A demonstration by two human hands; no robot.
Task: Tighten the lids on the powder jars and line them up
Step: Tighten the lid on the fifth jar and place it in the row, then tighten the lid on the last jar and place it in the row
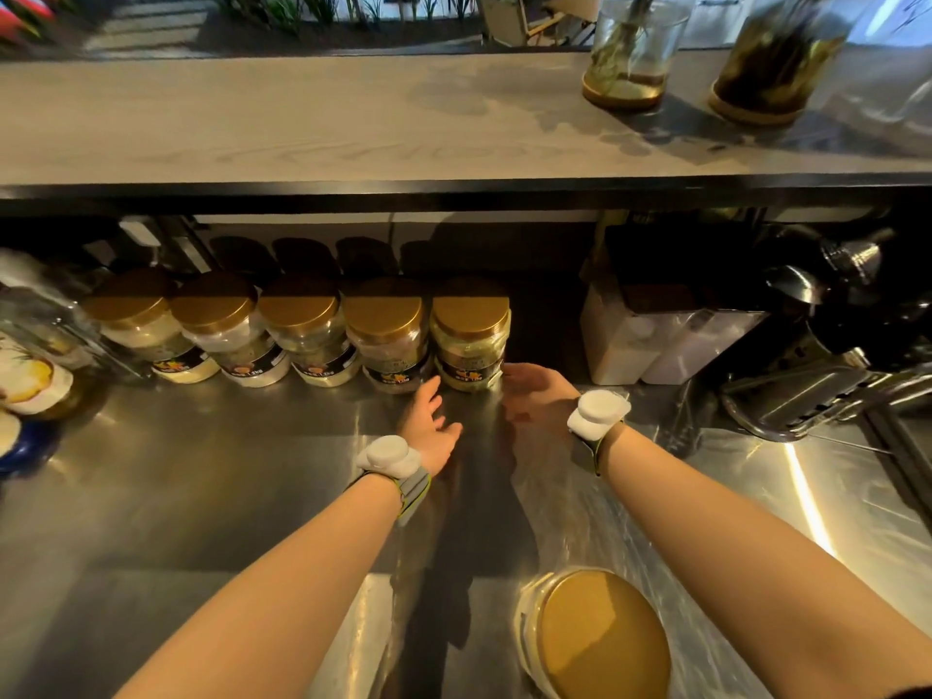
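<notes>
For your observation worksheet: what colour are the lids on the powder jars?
Gold, on every jar lid, including the near jar; seen in the head view.

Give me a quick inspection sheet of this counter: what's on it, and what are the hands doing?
Surface: steel counter, shiny, bare in the middle.
Job's things: five gold-lidded jars in a row at the back; a sixth jar apart, near the person.
Clutter: white containers, metal appliance, plates.
Hands: left hand open beside the rightmost jar; right hand open at its other side, contact unclear.
Cables: nothing seen.
Surroundings: wooden shelf above, holding glass vases.
</notes>
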